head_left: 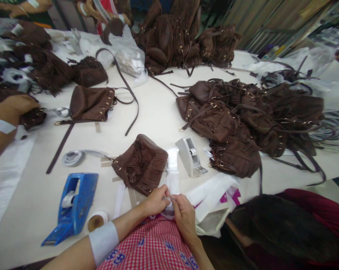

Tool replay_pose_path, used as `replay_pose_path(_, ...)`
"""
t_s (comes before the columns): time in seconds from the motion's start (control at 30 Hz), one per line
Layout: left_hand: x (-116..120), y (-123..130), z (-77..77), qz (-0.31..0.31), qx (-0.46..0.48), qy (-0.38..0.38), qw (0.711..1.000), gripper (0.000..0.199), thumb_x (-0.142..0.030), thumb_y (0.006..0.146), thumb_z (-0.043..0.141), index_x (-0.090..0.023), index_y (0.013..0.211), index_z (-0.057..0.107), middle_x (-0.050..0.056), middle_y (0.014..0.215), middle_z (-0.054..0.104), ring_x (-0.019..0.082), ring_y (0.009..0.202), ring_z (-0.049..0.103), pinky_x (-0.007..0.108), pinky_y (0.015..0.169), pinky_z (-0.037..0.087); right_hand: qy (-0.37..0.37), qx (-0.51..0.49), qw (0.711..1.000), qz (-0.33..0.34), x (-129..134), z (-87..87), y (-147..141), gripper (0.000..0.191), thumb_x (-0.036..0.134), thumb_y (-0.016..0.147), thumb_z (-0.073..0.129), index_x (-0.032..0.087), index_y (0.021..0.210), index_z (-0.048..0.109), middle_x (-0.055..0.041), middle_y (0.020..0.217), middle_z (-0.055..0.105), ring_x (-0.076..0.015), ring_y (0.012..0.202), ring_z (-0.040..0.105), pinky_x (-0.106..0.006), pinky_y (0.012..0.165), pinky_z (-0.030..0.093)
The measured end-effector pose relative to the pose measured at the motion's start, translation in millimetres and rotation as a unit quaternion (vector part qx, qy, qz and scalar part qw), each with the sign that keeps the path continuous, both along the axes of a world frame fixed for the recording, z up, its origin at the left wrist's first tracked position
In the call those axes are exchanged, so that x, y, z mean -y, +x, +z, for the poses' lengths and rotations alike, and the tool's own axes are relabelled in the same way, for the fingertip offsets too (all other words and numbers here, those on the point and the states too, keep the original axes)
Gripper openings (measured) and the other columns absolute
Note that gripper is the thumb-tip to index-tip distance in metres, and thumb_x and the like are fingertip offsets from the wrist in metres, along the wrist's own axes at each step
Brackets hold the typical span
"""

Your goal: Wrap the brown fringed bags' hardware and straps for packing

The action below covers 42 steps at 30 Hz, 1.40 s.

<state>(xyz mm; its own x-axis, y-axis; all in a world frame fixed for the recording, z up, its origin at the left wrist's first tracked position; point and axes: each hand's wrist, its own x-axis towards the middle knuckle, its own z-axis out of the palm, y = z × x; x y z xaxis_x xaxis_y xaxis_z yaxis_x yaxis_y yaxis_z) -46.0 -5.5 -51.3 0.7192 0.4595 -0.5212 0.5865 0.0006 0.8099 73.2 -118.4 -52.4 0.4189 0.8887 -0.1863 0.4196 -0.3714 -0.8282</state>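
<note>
My left hand [156, 201] and my right hand [185, 214] meet at the table's edge in front of the checked apron [146, 243]. Both are closed, fingertips pinched close together on something small and greyish that I cannot make out. Just beyond them lies a brown fringed drawstring bag [141, 163], tipped on its side. A glossy clear-white plastic strip [173, 168] runs along its right side towards my fingers. The grey tape dispenser [189, 156] stands to the right of that strip.
A blue tape dispenser [73, 206], a tape roll [96, 222] and a coiled grey strap [73, 158] are on the left. Piled brown bags [220, 120] cover the right. Another bag [92, 103] lies further back. A co-worker's head [287, 225] is close at right; another person's hand [20, 103] works at left.
</note>
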Motion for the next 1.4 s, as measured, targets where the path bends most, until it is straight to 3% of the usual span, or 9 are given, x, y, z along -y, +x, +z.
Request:
replay_pose_path(0.1, -1, 0, -0.7, -0.032, -0.006, -0.003, 0.999, 0.004, -0.019, 0.075, 0.053, -0.020, 0.077, 0.057, -0.003, 0.069, 0.059, 0.015, 0.067, 0.053, 0.023, 0.059, 0.035, 0.026, 0.021, 0.999, 0.022, 1, -0.3, 1, 0.027, 0.032, 0.091, 0.048, 0.022, 0.080, 0.070, -0.0045, 0.073, 0.060, -0.0216, 0.075, 0.054, -0.032, 0.072, 0.042)
replay_pose_path(0.2, 1, -2, -1.6, -0.058, -0.011, 0.015, 0.998, 0.017, -0.022, 0.079, 0.050, -0.020, 0.063, 0.055, 0.000, 0.064, 0.059, 0.017, 0.067, 0.053, 0.025, 0.062, 0.037, 0.038, 0.005, 0.998, 0.056, 3, 0.8, 2, 0.024, 0.028, 0.092, 0.048, 0.023, 0.082, 0.070, -0.0034, 0.074, 0.062, -0.0202, 0.075, 0.057, -0.030, 0.070, 0.044)
replay_pose_path(0.5, 4, -7, -10.3, -0.100, -0.038, 0.044, 0.993, 0.022, -0.015, 0.079, 0.045, -0.019, 0.063, 0.059, 0.004, 0.067, 0.065, 0.019, 0.069, 0.057, 0.026, 0.065, 0.041, 0.006, -0.073, 0.993, 0.096, 3, 16.6, -1, 0.023, 0.028, 0.094, 0.052, 0.021, 0.089, 0.073, -0.0039, 0.085, 0.067, -0.0192, 0.085, 0.062, -0.029, 0.078, 0.048)
replay_pose_path(0.63, 5, -9, -13.4, -0.100, -0.036, 0.033, 0.994, 0.025, -0.019, 0.083, 0.043, -0.019, 0.065, 0.061, 0.004, 0.069, 0.066, 0.018, 0.068, 0.057, 0.026, 0.065, 0.041, -0.028, -0.122, 0.990, 0.070, 1, 27.2, -4, 0.033, 0.033, 0.098, 0.043, 0.021, 0.092, 0.073, -0.0034, 0.085, 0.066, -0.0187, 0.083, 0.062, -0.029, 0.078, 0.047)
replay_pose_path(0.77, 6, -10, -14.4, -0.105, -0.022, 0.025, 0.994, 0.024, -0.018, 0.083, 0.043, -0.019, 0.067, 0.061, 0.002, 0.069, 0.065, 0.017, 0.069, 0.056, 0.025, 0.066, 0.041, -0.040, -0.108, 0.993, 0.017, 0, 21.6, -6, 0.029, 0.036, 0.090, 0.054, 0.020, 0.073, 0.072, -0.0011, 0.071, 0.062, -0.0183, 0.070, 0.058, -0.028, 0.068, 0.044)
replay_pose_path(0.97, 1, -14, -11.1, -0.129, 0.013, -0.003, 0.992, 0.019, -0.022, 0.083, 0.046, -0.019, 0.071, 0.061, 0.001, 0.073, 0.065, 0.017, 0.071, 0.055, 0.024, 0.066, 0.040, -0.064, -0.138, 0.988, -0.002, -2, 7.8, -5, 0.016, 0.031, 0.081, 0.062, 0.019, 0.072, 0.068, -0.0002, 0.067, 0.065, -0.0177, 0.064, 0.059, -0.027, 0.062, 0.047)
replay_pose_path(1.23, -11, -20, -8.5, -0.135, 0.056, -0.064, 0.987, 0.020, -0.023, 0.082, 0.043, -0.019, 0.085, 0.062, 0.000, 0.081, 0.063, 0.017, 0.077, 0.056, 0.024, 0.070, 0.042, -0.075, -0.141, 0.986, 0.054, -15, 14.5, 4, 0.005, 0.021, 0.077, 0.060, 0.019, 0.074, 0.063, 0.0040, 0.060, 0.061, -0.0144, 0.056, 0.055, -0.023, 0.054, 0.042)
replay_pose_path(1.4, -36, -27, -8.3, -0.133, 0.093, -0.104, 0.981, 0.039, -0.012, 0.075, 0.039, -0.018, 0.108, 0.060, 0.003, 0.101, 0.069, 0.018, 0.086, 0.062, 0.026, 0.074, 0.047, -0.075, -0.073, 0.991, 0.083, -9, 15.0, 4, 0.020, 0.013, 0.074, 0.057, 0.021, 0.089, 0.068, 0.0051, 0.059, 0.058, -0.0150, 0.056, 0.054, -0.024, 0.057, 0.040)
